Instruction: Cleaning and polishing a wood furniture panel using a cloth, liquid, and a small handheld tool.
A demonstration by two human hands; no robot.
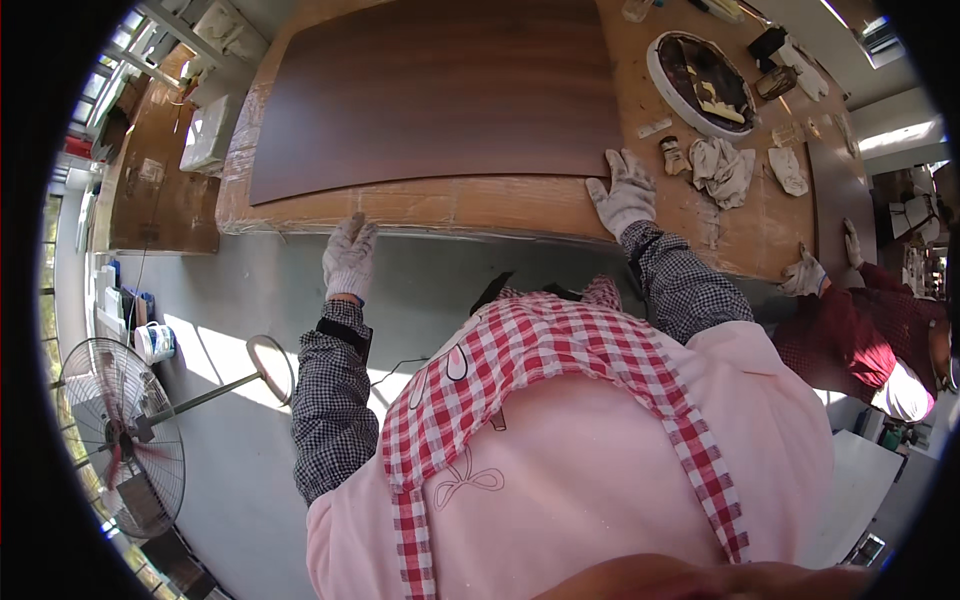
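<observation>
A large dark brown wood-grain panel [440, 95] lies flat on the plastic-wrapped table [420, 208]. My right hand [627, 192], in a white work glove, rests at the panel's near right corner with its fingers spread. The thumb points to the panel's edge, and nothing is gripped. My left hand [349, 258], gloved the same way, is at the table's near edge, a little short of the panel. Its fingers stretch forward and hold nothing I can see. Whether its fingertips touch the table edge, I cannot tell.
Right of the panel are a round white-rimmed tub [655, 75] with dark residue, a small jar [673, 155] and crumpled rags [722, 172]. A co-worker's gloved hands [803, 272] are at another brown panel [838, 205]. A standing fan [122, 437] is at left.
</observation>
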